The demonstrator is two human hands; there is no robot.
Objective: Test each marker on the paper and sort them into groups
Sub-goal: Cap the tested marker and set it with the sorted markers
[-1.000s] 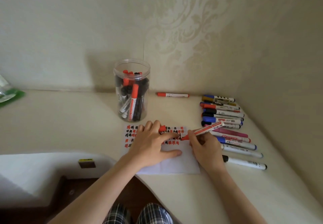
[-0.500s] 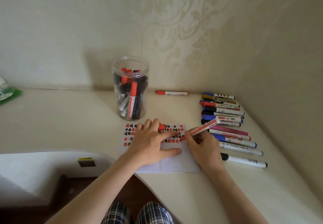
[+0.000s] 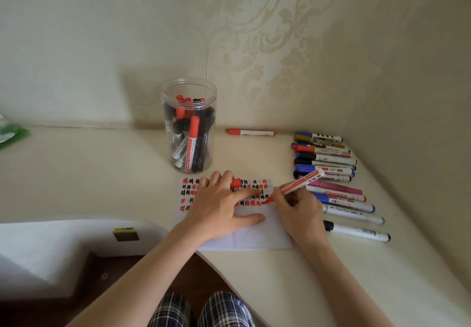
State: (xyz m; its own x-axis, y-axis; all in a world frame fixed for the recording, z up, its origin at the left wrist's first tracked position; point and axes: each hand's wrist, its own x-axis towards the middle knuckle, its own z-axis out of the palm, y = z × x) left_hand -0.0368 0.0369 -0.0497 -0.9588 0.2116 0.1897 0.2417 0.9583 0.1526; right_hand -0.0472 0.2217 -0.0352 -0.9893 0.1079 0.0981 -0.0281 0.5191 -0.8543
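Pressing the paper [image 3: 254,237] flat near the desk edge, the left hand [image 3: 219,209] pinches a red cap [image 3: 235,182] while the right hand [image 3: 298,212] grips the red marker [image 3: 295,186], whose tip may smear fresh marks.

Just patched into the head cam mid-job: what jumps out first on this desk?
At centre, the right hand grips a red marker with its tip on a sheet of paper covered in red and black test marks, while the left hand presses the sheet flat and holds a red cap. Behind stands a clear jar of markers. A row of capped markers lies to the right.
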